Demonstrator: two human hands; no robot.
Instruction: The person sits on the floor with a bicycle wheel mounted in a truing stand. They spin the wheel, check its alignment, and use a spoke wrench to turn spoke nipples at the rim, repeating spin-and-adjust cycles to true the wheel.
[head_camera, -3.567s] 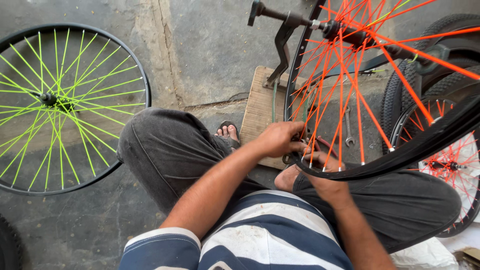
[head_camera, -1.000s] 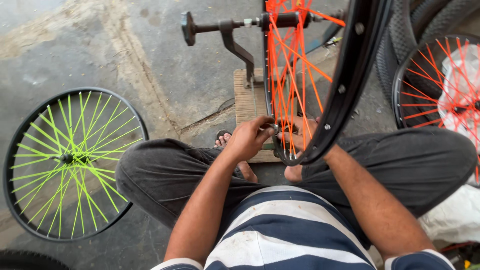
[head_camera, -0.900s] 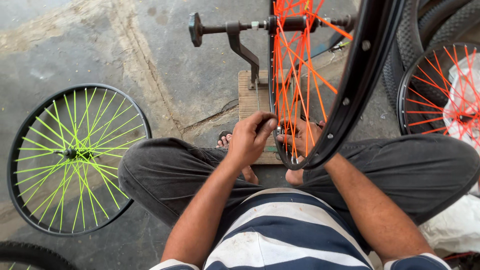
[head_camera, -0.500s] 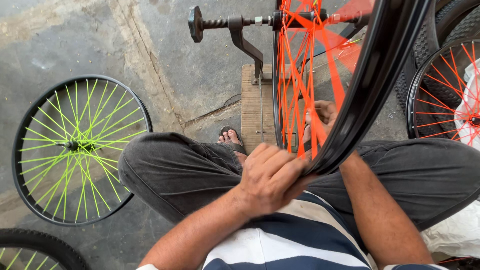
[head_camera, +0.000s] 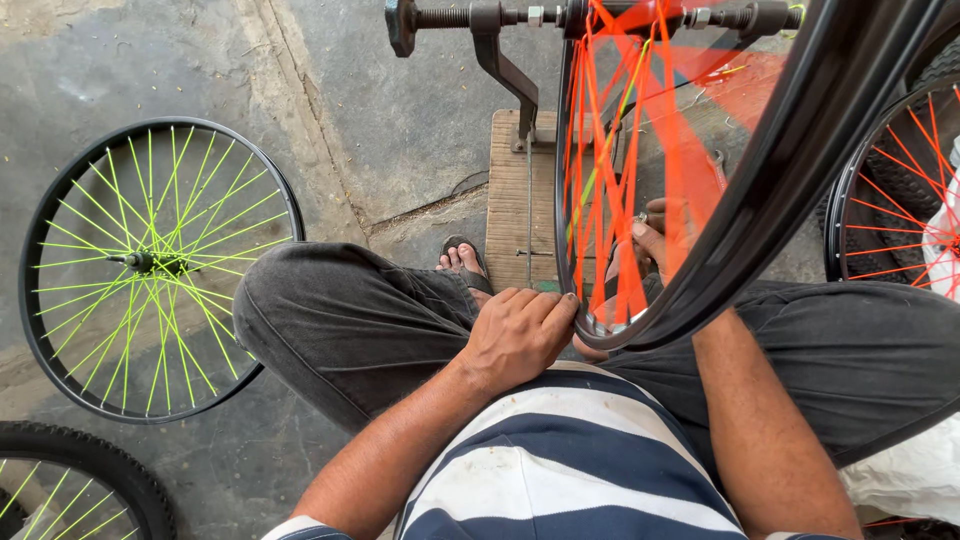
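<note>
On stand (head_camera: 508, 75): orange-spoked wheel (head_camera: 700, 200) upright, axle horizontal; left hand (head_camera: 520, 335) grip on rim, right hand (head_camera: 665, 235) grip unclear.

Soft, even daylight fills the scene, leaving the concrete floor (head_camera: 180, 60) bright and free of hard shadows, with only faint shade under the seated person's legs. The orange spokes (head_camera: 600, 170) of the black rim (head_camera: 790, 170) closest to the lens smear into streaks of motion blur, and the rim itself is slightly soft, while the green-spoked wheel (head_camera: 150, 265) lying on the floor stays crisp. Wide-angle distortion bends the frame's edges, and no glare is evident anywhere.
</note>
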